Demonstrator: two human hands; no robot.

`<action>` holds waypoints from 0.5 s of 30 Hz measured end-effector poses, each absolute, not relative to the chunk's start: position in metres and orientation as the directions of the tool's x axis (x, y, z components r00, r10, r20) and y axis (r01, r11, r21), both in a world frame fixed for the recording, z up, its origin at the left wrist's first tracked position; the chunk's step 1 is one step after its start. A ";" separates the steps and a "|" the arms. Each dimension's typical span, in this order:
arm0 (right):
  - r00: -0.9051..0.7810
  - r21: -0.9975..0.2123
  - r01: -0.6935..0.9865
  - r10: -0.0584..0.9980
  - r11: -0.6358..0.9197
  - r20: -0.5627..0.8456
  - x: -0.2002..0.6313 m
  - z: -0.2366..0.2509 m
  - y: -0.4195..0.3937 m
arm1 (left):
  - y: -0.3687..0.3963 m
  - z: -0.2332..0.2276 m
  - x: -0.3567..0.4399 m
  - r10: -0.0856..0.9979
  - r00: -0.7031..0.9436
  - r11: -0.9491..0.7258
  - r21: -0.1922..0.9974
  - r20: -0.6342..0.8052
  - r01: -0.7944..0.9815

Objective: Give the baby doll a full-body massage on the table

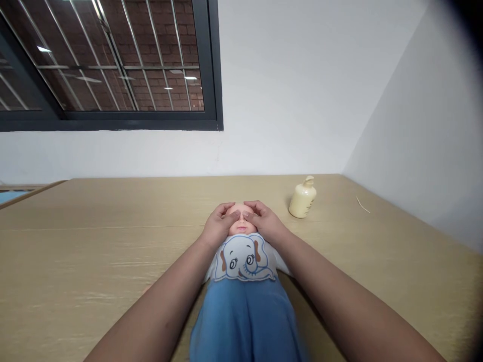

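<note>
Baby doll (243, 261) lies on its back at the middle of the wooden table (94, 261), head pointing toward the far wall. It wears a white top printed with a cartoon elephant and blue trousers. Left hand (219, 223) cups the left side of the doll's head, fingers curled together, fingertips resting across the upper face. Right hand (264, 218) mirrors it on the other side, fingers likewise pressed together on the face. The two sets of fingertips nearly meet. Cream pump bottle (302, 198) stands upright on the table, near the right hand but apart. Barred window (105, 60) above, at left.
</note>
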State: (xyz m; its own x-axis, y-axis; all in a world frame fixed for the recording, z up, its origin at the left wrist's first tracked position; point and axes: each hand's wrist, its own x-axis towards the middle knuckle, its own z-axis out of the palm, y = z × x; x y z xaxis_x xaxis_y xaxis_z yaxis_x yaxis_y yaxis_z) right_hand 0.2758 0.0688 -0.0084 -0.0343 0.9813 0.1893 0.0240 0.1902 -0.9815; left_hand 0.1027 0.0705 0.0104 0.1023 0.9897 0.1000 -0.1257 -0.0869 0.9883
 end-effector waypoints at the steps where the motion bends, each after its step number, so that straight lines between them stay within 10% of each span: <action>1: -0.035 -0.984 -0.012 0.983 0.180 0.180 0.276 -0.009 0.069 | 0.071 0.009 0.102 0.989 0.113 -0.079 0.987 0.095 -0.144; 15: -0.262 -0.944 -0.300 0.963 -0.135 -0.054 0.294 0.008 0.056 | 0.072 0.004 0.095 0.975 0.214 0.153 0.889 -0.064 -0.432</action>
State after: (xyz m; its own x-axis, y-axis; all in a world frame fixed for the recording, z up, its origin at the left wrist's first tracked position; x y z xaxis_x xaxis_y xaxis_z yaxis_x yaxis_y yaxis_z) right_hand 0.2939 0.0560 0.0083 -0.2622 0.9635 -0.0542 -0.2999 -0.1347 -0.9444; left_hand 0.0954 0.0723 0.0042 0.2136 0.9748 -0.0641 -0.4324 0.1532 0.8886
